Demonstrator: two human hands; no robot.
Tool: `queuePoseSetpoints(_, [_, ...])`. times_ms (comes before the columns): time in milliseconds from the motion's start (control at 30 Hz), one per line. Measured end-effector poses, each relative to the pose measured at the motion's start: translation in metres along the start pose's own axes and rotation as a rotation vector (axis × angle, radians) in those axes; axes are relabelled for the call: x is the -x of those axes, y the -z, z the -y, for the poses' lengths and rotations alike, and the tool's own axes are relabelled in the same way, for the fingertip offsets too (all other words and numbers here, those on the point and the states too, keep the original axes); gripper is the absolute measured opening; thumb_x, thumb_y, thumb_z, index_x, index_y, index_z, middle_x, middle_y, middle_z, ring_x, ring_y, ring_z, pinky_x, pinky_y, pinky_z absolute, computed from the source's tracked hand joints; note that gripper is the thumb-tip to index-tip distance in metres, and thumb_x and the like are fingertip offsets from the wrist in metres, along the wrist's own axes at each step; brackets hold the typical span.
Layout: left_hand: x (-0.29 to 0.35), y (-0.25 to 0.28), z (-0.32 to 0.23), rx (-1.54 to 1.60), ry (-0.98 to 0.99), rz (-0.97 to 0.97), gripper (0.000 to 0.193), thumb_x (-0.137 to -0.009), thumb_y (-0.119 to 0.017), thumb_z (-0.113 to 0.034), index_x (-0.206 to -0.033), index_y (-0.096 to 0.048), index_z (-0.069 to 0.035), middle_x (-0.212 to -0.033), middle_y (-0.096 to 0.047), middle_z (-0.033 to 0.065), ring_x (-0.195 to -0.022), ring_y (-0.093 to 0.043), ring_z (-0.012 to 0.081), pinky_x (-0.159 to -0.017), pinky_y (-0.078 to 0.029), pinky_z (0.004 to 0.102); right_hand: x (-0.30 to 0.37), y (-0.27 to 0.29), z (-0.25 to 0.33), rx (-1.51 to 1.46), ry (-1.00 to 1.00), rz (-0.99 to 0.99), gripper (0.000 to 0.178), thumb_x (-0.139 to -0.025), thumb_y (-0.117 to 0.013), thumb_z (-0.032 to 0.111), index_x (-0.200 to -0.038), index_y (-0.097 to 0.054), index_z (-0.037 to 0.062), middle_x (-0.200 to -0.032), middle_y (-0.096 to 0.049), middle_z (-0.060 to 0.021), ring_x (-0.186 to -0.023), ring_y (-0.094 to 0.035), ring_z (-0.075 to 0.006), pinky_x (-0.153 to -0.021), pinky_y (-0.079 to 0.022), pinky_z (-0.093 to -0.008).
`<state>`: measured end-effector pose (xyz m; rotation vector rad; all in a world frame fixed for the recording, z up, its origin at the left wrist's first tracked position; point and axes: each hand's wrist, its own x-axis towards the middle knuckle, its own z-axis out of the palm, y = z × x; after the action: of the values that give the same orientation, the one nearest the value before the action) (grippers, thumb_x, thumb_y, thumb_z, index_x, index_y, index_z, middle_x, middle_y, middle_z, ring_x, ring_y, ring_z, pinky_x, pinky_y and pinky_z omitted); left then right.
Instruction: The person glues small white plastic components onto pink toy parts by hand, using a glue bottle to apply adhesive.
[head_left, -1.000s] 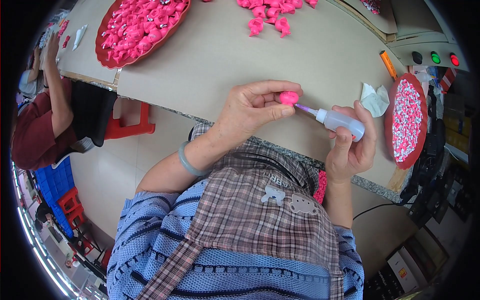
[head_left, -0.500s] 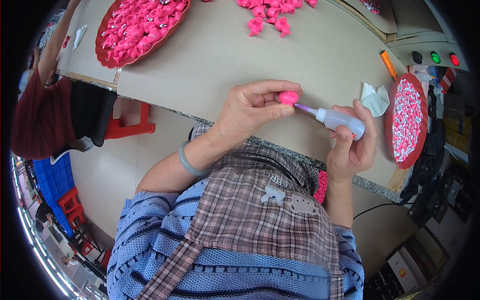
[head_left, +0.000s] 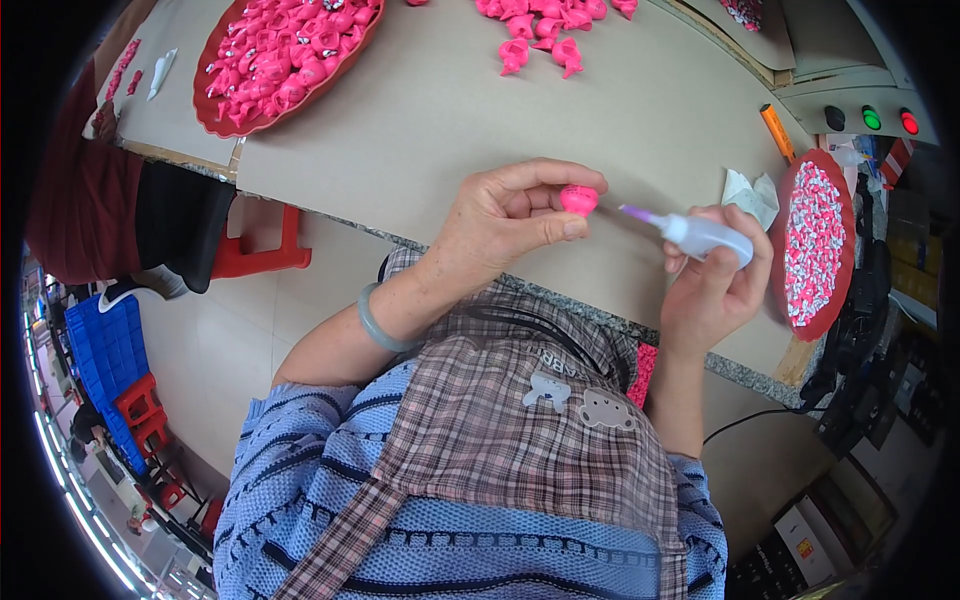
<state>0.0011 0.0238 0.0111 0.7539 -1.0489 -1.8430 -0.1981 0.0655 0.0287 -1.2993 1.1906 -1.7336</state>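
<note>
Between the thumb and fingers of my left hand (head_left: 510, 212) is a small pink molded piece (head_left: 578, 200), rounded, held above the table near its front edge. My right hand (head_left: 715, 280) grips a translucent squeeze bottle (head_left: 708, 240) with a white collar and a thin purple nozzle. The nozzle tip points left toward the pink piece, with a gap between them. What lies on the far side of the pink piece is hidden.
A red scalloped tray (head_left: 225, 128) of pink pieces stands far left, near a loose pink pile (head_left: 545, 25). On the right are a red tray (head_left: 838, 270) of small pink-and-white parts, a crumpled tissue (head_left: 750, 198) and an orange marker (head_left: 776, 130). Another person (head_left: 85, 215) is at the left.
My right hand has drawn the bottle back to the right, so its nozzle has left the pink piece. My left hand has barely moved. The person at the left has shifted.
</note>
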Motion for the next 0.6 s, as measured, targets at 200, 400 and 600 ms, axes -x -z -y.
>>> queuePoseSetpoints(200, [-0.001, 0.001, -0.002, 0.032, 0.005, 0.022, 0.037, -0.085, -0.067, 0.001, -0.121, -0.059, 0.004, -0.119, -0.062, 0.0109, -0.097, -0.062, 0.0108, -0.086, -0.054, 0.0249, -0.01, 0.003, -0.006, -0.313, -0.367, 0.06, 0.035, -0.083, -0.067, -0.001, -0.113, -0.048, 0.002, -0.096, -0.06, -0.0126, -0.085, -0.062, -0.0183, -0.074, -0.052, -0.03])
queuePoseSetpoints(400, [-0.001, 0.005, 0.003, 0.011, -0.024, 0.071, 0.039, -0.087, -0.064, -0.004, -0.125, -0.057, 0.003, -0.128, -0.057, 0.0182, -0.107, -0.061, 0.0173, -0.09, -0.053, 0.0309, -0.011, -0.009, -0.01, -0.277, -0.508, 0.155, 0.036, -0.082, -0.067, -0.004, -0.114, -0.051, 0.0017, -0.089, -0.061, -0.009, -0.083, -0.061, -0.0149, -0.073, -0.051, -0.0286])
queuePoseSetpoints(600, [0.0, 0.003, 0.001, 0.157, 0.037, 0.04, 0.035, -0.085, -0.067, 0.001, -0.118, -0.057, 0.003, -0.117, -0.062, 0.0119, -0.098, -0.062, 0.0145, -0.088, -0.053, 0.028, -0.02, -0.022, -0.008, -0.013, -0.498, 0.339, 0.023, -0.078, -0.075, 0.003, -0.1, -0.067, 0.0014, -0.092, -0.061, -0.0009, -0.085, -0.059, -0.0103, -0.075, -0.048, -0.0227])
